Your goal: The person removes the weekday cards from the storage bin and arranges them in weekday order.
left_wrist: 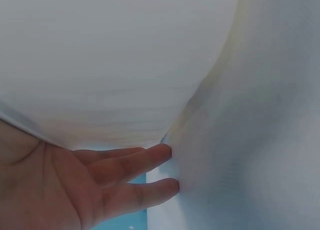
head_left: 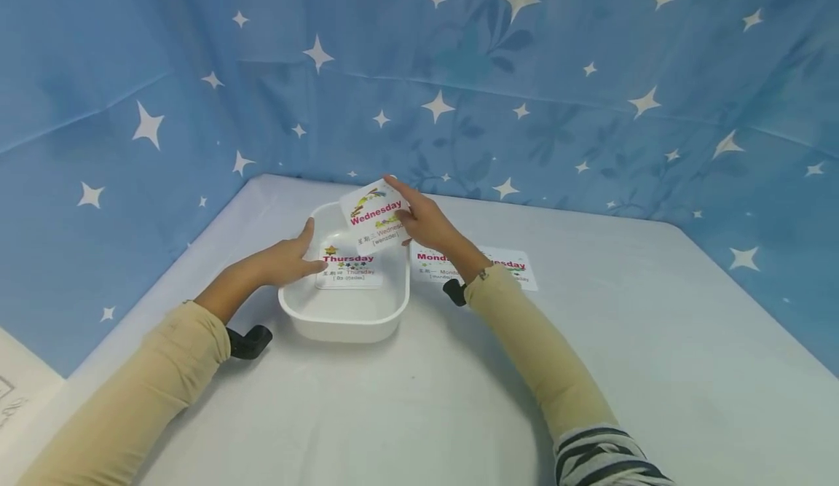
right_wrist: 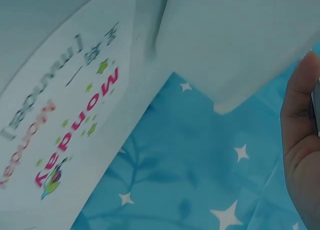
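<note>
Fingers of the right hand (head_left: pixel 426 220) are pinched on the Wednesday card (head_left: pixel 375 214) above the white tub (head_left: pixel 341 315); Thursday card (head_left: pixel 349 266) is inside, Monday card (head_left: pixel 434 264) is left on the table's far edge, left hand (head_left: pixel 285 260) is flat on the rim.

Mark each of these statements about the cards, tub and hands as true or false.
1. The right hand holds the Wednesday card. True.
2. The Thursday card lies on the table. False: it lies inside the tub.
3. The left hand touches the tub's side. True.
4. The Monday card is in the tub. False: it lies on the table beside the tub.
</note>
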`<state>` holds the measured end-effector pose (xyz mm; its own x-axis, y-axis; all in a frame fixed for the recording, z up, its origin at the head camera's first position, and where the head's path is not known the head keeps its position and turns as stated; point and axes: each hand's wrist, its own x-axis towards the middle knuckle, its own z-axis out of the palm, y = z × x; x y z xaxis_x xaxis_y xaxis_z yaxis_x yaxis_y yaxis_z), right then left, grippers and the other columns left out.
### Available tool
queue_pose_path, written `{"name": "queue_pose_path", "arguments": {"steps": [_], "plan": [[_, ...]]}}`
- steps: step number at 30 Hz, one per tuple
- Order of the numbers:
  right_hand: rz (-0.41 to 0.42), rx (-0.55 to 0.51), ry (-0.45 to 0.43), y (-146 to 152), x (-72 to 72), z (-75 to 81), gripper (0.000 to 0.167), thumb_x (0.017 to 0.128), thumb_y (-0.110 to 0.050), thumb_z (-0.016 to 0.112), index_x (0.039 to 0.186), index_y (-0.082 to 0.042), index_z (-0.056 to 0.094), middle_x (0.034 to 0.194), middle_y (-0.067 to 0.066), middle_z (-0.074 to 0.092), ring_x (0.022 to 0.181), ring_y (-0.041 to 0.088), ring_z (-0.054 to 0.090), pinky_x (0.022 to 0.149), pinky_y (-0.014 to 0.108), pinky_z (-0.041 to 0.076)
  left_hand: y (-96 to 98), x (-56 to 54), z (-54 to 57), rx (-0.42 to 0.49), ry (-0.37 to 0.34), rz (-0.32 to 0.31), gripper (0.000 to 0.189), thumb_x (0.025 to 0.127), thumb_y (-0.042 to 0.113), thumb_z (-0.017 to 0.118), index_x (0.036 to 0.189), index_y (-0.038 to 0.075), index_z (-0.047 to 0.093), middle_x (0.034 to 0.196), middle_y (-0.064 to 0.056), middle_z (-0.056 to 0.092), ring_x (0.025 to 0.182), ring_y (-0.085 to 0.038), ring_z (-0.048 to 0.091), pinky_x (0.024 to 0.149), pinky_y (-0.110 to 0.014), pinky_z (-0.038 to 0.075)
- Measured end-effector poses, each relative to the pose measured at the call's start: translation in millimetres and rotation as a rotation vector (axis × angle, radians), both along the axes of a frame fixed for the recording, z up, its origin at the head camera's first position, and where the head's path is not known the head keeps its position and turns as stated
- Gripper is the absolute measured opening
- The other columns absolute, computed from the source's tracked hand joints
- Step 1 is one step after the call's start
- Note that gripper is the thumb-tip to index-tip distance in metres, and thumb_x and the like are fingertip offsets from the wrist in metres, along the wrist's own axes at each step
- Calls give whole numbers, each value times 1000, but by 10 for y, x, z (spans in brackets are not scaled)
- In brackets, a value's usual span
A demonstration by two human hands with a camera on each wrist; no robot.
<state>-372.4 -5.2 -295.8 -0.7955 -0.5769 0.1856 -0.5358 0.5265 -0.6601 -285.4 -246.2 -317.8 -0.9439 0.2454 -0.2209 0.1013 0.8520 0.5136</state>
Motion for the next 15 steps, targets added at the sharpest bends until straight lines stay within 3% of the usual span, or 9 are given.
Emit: {"name": "queue_pose_path", "arguments": {"steps": [8,15], "plan": [[-38,-130,-74,410,36,-43,60,96,-7,41,145,-34,19,139,10,39,93,27,63,65,45,53,66,-16,3,-7,-1,-11,89,94,37,44,139,-5,-20,145,-35,7,126,-46,35,86,-45,42],[-83,-203,-177,579,9,-59,58,96,-9,41,145,-34,21,145,6,30,104,29,58,70,49,51,32,31,19,-20,16,-9,92,93,40,46,139,-7,-19,143,-38,9,123,-49,35,80,-43,43]]}}
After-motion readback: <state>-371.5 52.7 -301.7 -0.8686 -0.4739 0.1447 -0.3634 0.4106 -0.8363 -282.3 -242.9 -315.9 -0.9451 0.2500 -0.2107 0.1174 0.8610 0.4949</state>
